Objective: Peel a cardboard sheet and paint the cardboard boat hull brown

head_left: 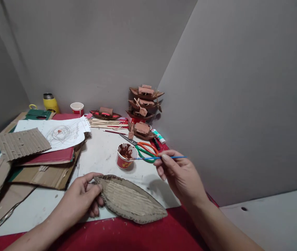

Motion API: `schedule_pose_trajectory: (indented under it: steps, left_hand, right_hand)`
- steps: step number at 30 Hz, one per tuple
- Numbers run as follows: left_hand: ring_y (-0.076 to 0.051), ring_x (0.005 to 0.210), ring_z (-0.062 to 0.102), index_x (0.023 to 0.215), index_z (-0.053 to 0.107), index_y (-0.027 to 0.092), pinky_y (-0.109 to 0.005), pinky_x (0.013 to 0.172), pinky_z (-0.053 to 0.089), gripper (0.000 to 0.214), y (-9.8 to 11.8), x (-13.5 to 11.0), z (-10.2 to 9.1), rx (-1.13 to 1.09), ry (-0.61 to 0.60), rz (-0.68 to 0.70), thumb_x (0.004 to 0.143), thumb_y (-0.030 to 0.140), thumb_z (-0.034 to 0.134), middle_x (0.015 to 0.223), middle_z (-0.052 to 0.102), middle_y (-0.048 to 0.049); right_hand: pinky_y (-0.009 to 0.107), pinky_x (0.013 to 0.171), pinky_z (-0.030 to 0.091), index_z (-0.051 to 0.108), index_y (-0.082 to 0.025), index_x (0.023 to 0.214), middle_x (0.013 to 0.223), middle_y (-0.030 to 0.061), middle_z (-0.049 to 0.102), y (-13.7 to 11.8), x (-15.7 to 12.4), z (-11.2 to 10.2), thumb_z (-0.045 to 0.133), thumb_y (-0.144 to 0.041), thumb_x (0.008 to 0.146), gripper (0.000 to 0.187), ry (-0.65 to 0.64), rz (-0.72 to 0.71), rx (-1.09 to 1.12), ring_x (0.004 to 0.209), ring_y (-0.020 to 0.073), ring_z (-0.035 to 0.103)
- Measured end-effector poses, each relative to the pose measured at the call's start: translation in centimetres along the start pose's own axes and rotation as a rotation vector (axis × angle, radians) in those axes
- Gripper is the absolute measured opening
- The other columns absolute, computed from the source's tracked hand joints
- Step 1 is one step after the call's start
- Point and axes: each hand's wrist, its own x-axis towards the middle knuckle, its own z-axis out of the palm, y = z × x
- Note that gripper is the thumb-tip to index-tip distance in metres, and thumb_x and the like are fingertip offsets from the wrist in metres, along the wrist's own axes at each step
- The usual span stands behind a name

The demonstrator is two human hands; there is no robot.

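My left hand pinches one pointed end of a cardboard boat hull, its ribbed inside facing up. In my right hand is a thin blue paintbrush, held level between thumb and fingers. The brush's tip end lies at the rim of a red and white paper cup smeared inside with brown paint. Just behind the brush lie scissors with orange and green handles. The hull is bare cardboard, held above the front edge of the white sheet.
Several brown model boats are stacked at the back, with another boat to their left. Wooden sticks, a glue tube, a second cup and a yellow bottle stand or lie around. Cardboard pieces and drawn-on paper pile up left.
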Motion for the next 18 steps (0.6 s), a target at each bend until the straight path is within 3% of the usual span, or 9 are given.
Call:
schedule_pose_trajectory:
  steps: [8,18]
  left_hand:
    - [-0.011,0.043,0.058,0.123,0.043,0.010,-0.022,0.044,0.045,0.056,-0.6,0.6,-0.5,0.018,-0.053,0.002,0.079,0.041,0.056,0.060,0.064,0.0014]
    - [-0.011,0.048,0.056,0.124,0.046,0.008,-0.023,0.051,0.045,0.055,-0.1,0.5,-0.5,0.071,-0.070,0.013,0.080,0.039,0.056,0.062,0.062,0.0012]
  right_hand:
    - [0.022,0.051,0.048,0.065,-0.019,0.084,0.067,0.0030,0.069,1.4,-2.8,1.7,0.059,-0.039,0.089,0.021,-0.287,0.015,-0.263,0.054,0.0120,0.059]
    - [0.021,0.055,0.049,0.064,-0.018,0.097,0.082,0.0051,0.073,2.2,-2.7,1.8,0.052,-0.030,0.094,0.017,-0.448,-0.023,-0.323,0.060,0.0111,0.060]
